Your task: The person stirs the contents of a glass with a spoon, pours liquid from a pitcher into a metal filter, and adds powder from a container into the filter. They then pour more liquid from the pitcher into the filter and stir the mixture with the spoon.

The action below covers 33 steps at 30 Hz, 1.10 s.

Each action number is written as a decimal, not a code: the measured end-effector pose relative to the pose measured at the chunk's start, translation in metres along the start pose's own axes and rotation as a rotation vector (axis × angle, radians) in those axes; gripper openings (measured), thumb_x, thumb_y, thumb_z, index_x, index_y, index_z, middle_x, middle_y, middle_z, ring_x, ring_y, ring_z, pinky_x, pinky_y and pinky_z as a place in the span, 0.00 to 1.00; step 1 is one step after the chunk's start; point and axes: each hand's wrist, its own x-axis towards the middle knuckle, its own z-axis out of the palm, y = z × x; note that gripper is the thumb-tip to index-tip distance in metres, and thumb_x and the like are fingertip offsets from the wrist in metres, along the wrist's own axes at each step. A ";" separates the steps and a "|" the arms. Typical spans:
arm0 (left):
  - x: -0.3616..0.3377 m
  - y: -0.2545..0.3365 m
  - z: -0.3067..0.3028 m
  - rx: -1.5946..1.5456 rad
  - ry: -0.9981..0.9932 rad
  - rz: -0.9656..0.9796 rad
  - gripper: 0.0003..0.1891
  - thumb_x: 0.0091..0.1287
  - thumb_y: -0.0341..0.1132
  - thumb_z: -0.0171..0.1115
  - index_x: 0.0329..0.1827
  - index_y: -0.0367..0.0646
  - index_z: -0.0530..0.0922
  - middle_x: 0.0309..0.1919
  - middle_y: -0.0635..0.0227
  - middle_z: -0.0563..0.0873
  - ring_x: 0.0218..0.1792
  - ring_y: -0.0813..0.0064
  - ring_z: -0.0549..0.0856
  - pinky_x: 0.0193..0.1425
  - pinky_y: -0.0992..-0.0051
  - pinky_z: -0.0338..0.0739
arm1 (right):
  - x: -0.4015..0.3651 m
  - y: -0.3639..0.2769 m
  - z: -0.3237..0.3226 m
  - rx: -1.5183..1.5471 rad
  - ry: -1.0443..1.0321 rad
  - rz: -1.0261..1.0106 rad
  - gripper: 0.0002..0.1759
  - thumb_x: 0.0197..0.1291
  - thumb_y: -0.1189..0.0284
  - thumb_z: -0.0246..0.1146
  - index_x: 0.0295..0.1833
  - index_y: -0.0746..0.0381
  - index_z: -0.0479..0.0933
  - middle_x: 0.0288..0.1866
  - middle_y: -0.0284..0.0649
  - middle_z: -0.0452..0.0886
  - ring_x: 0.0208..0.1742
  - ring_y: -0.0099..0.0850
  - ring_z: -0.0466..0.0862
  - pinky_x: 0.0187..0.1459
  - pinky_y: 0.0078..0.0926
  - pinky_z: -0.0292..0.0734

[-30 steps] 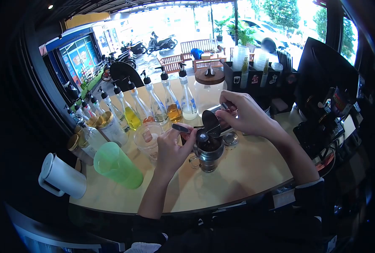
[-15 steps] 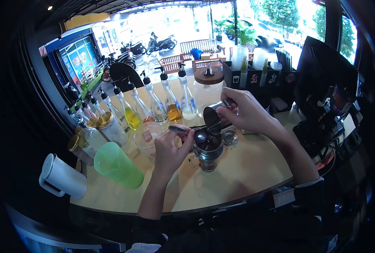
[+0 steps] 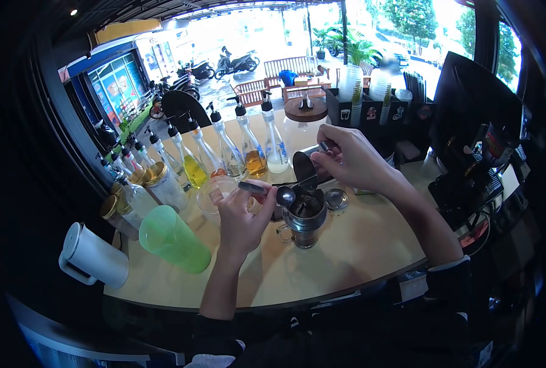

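Head cam: L hand pinching silver round-bowled metal spoon, axis approx. horiz., handle 9:30, bowl 3:30 o'clock past fingertips; R hand pinching black curved scoop.

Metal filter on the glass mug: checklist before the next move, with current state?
1. Metal filter seated upright on the glass mug: ok, looks level.
2. Filter top uncovered: ok, dark contents show; the round lid lies on the counter beside it.
3. Spoon gripped: ok, left hand has its handle.
4. Dark scoop gripped: ok, right hand has it tilted over the filter.
5. Space above the filter clear: not ok, scoop over it, spoon at its rim.
6. Fill level: cannot tell, contents too dark.
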 end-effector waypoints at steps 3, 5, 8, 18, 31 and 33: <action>-0.001 -0.001 0.000 -0.010 -0.001 -0.009 0.04 0.60 0.29 0.68 0.33 0.39 0.81 0.23 0.66 0.84 0.25 0.76 0.83 0.31 0.76 0.75 | 0.001 0.007 0.005 -0.021 0.034 -0.073 0.14 0.59 0.74 0.65 0.35 0.68 0.66 0.21 0.38 0.68 0.23 0.21 0.69 0.25 0.24 0.68; -0.001 -0.001 0.000 -0.008 0.002 -0.008 0.04 0.60 0.29 0.68 0.33 0.39 0.81 0.23 0.66 0.84 0.25 0.76 0.84 0.31 0.76 0.75 | 0.002 0.011 0.008 0.063 0.051 -0.066 0.12 0.59 0.75 0.64 0.36 0.68 0.66 0.22 0.39 0.71 0.25 0.22 0.77 0.26 0.24 0.70; -0.002 -0.003 0.000 0.001 0.006 -0.007 0.04 0.59 0.29 0.68 0.33 0.40 0.81 0.22 0.66 0.84 0.25 0.77 0.84 0.31 0.76 0.75 | 0.002 0.007 0.003 -0.042 0.025 -0.042 0.11 0.60 0.76 0.63 0.36 0.69 0.66 0.25 0.40 0.75 0.31 0.24 0.84 0.29 0.23 0.73; -0.002 -0.002 0.002 -0.052 0.013 -0.080 0.03 0.57 0.27 0.69 0.30 0.40 0.82 0.24 0.67 0.84 0.25 0.77 0.83 0.33 0.76 0.75 | -0.002 0.014 -0.002 0.036 0.053 -0.016 0.12 0.60 0.76 0.64 0.35 0.67 0.65 0.23 0.39 0.73 0.29 0.24 0.83 0.27 0.23 0.71; -0.003 -0.003 0.005 -0.056 0.020 -0.088 0.04 0.57 0.28 0.70 0.30 0.41 0.82 0.23 0.67 0.84 0.25 0.77 0.82 0.33 0.76 0.74 | -0.012 0.004 -0.012 -0.040 0.051 -0.020 0.12 0.61 0.74 0.63 0.35 0.66 0.66 0.21 0.35 0.69 0.27 0.22 0.82 0.26 0.22 0.70; -0.002 -0.003 0.005 -0.056 0.019 -0.086 0.04 0.57 0.28 0.70 0.30 0.40 0.82 0.24 0.67 0.84 0.25 0.77 0.82 0.33 0.76 0.75 | -0.012 0.004 -0.011 -0.010 0.054 -0.022 0.12 0.61 0.74 0.63 0.36 0.66 0.65 0.22 0.34 0.69 0.27 0.22 0.82 0.25 0.21 0.71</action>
